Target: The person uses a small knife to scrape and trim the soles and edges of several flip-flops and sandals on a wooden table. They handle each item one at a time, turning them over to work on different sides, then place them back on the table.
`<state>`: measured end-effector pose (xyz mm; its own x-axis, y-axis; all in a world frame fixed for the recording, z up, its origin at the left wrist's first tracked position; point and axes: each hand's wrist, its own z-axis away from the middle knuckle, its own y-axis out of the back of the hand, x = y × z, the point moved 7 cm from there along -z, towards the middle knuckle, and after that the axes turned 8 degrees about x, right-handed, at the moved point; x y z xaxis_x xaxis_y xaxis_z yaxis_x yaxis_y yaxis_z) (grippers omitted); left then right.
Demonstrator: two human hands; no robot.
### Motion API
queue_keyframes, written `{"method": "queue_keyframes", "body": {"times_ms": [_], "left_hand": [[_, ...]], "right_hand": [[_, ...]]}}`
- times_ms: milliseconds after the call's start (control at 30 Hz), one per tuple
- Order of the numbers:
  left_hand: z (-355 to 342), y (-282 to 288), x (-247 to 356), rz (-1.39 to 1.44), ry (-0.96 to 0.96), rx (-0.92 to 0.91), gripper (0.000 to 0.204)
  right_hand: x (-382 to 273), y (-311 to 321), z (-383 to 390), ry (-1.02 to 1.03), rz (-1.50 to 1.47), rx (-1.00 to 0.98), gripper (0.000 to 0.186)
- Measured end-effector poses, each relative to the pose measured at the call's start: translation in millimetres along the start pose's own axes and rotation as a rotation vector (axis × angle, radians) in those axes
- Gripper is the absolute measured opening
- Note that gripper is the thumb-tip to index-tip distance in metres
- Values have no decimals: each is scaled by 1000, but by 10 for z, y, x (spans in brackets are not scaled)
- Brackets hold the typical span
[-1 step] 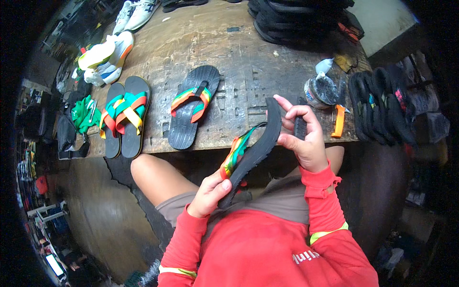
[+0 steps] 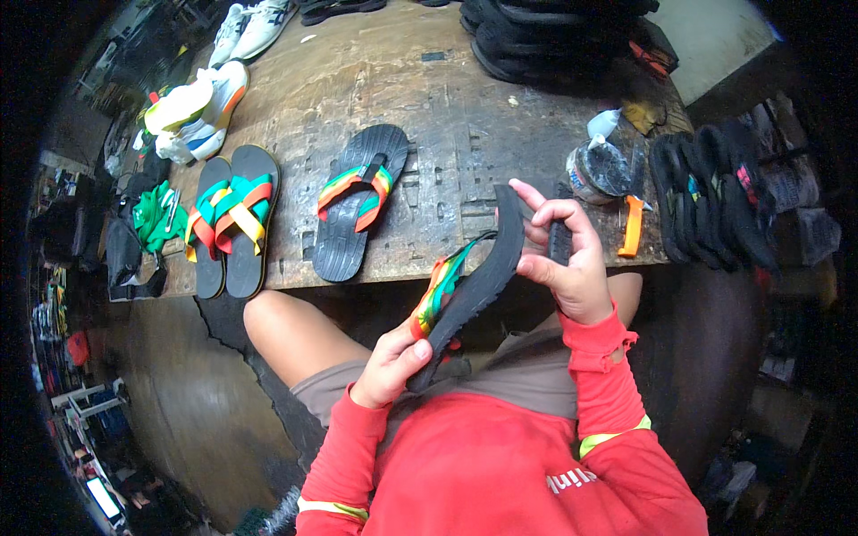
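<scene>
A black flip-flop with a green, yellow and red strap is tilted on its side in front of my body, over my lap. Its lower end is pinched in my left hand, thumb on the sole edge. My right hand grips the upper end, fingers behind and thumb on the near side. Tucked in the curled fingers of that hand is a small dark piece with a ridged edge, whose kind I cannot make out. The matching flip-flop lies strap up on the workbench.
Left on the bench are crossed-strap sandals and sneakers. At right stand a smeared jar, a small white bottle and an orange-handled tool. Black soles line the right edge; a dark stack stands behind.
</scene>
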<state>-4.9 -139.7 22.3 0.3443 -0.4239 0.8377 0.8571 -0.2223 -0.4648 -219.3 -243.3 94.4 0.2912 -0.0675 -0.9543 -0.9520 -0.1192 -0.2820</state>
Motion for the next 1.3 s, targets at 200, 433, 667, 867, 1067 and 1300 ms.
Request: {"method": "queue_keyframes", "body": {"times_ms": [200,433,667,867,1067,1300], "left_hand": [[-48,-23,10,102,-198,143,131],[25,54,258,-825,-539,283,64],[70,-16,182,-745,-427,172,64],[40,267,23,43,-83,131,94],[6,503,188,57,-321,450,118],[11,492,432,236,-376,630,92]], "right_hand": [[-67,-56,106,-125,-215,-102,51],[45,-92,227,-156,-86,-9,65],[176,-15,239,-37,-178,209,60],[-21,86,241,-9,-294,238,54],[79,167,398,-94,-241,234,62],[309,278,822,-306,-131,24,76]]}}
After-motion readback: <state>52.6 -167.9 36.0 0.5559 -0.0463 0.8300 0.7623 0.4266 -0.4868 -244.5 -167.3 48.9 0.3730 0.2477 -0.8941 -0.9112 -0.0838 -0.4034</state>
